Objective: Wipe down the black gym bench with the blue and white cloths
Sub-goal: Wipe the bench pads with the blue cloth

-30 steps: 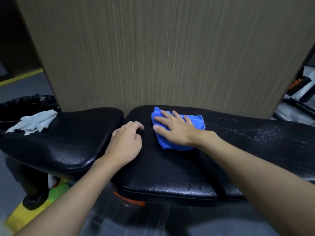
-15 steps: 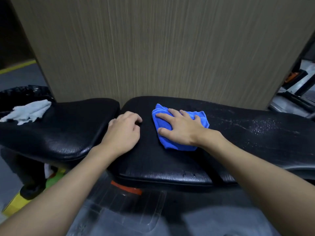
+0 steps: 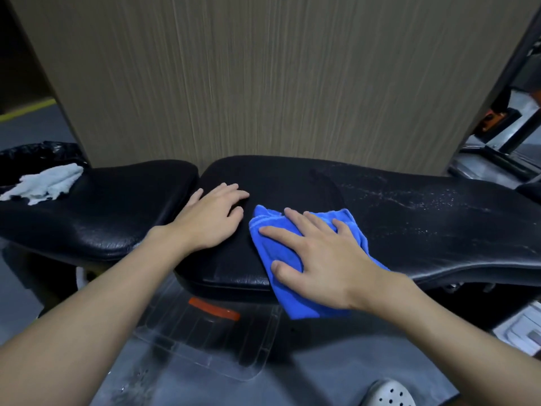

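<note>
The black gym bench (image 3: 409, 218) runs across the view as two pads, a short seat pad (image 3: 96, 212) on the left and a long pad on the right with wet speckles. My right hand (image 3: 319, 259) lies flat on the blue cloth (image 3: 278, 244) at the long pad's near edge; part of the cloth hangs over that edge. My left hand (image 3: 210, 221) rests palm down on the long pad beside the gap, fingers slightly apart, holding nothing. The white cloth (image 3: 46, 183) lies crumpled on the far left end of the seat pad.
A tall wood-grain panel (image 3: 278, 83) stands right behind the bench. A clear plastic bin lid (image 3: 210, 341) with an orange latch lies on the floor below. A black bin bag (image 3: 32, 153) sits at far left, metal equipment (image 3: 497, 153) at right, a white shoe (image 3: 386, 394) at the bottom.
My right hand has dragged the blue cloth from the far side of the long pad toward me to its near edge. The left hand stays put on the pad.
</note>
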Demonstrator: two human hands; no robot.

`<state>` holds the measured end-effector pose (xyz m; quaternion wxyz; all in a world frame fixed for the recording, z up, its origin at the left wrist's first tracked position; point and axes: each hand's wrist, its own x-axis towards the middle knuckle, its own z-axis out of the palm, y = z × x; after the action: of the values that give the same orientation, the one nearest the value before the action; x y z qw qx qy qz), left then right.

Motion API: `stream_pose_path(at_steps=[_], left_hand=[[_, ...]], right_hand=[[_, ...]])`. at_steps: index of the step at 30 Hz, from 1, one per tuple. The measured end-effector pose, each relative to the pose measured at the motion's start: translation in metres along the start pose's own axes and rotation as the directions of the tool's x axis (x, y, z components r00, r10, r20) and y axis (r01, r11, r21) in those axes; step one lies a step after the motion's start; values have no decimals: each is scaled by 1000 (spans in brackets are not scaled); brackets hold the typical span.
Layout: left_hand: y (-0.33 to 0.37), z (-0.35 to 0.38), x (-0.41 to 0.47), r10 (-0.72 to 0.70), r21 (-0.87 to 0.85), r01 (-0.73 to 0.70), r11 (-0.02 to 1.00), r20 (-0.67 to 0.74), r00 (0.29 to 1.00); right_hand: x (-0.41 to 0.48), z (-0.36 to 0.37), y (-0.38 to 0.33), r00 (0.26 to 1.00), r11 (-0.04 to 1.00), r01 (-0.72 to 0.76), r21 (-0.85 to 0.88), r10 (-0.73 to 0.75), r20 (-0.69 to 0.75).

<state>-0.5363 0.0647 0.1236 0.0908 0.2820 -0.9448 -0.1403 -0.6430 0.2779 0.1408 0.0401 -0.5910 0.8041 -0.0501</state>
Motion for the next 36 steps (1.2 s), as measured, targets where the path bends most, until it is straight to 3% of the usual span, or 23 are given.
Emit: stream_pose_path(at_steps=[4,10,16,20,26,36], left_hand=[[0,2,0,2,49,-4,999,35,999],[5,-1,5,21,165,-17,986,-27,999],[29,6,24,-59,185,39,982,106,993],[27,14,26,-62,216,38,976,103,993],[27,16,27,-52,213,31,977,92,994],[29,13,24,-43,142,35,989,59,997]], right_hand=[[35,-5,20,999,997,-53,49,52,12],[114,-7,59,992,990,-125,68,127,-20],[191,-16,99,973,973,-224,55,226,-39],[213,-20,117,954,952,-298,63,300,-28],[187,-15,107,958,959,-279,54,282,-45],[54,-5,58,988,989,-147,12,147,-42]])
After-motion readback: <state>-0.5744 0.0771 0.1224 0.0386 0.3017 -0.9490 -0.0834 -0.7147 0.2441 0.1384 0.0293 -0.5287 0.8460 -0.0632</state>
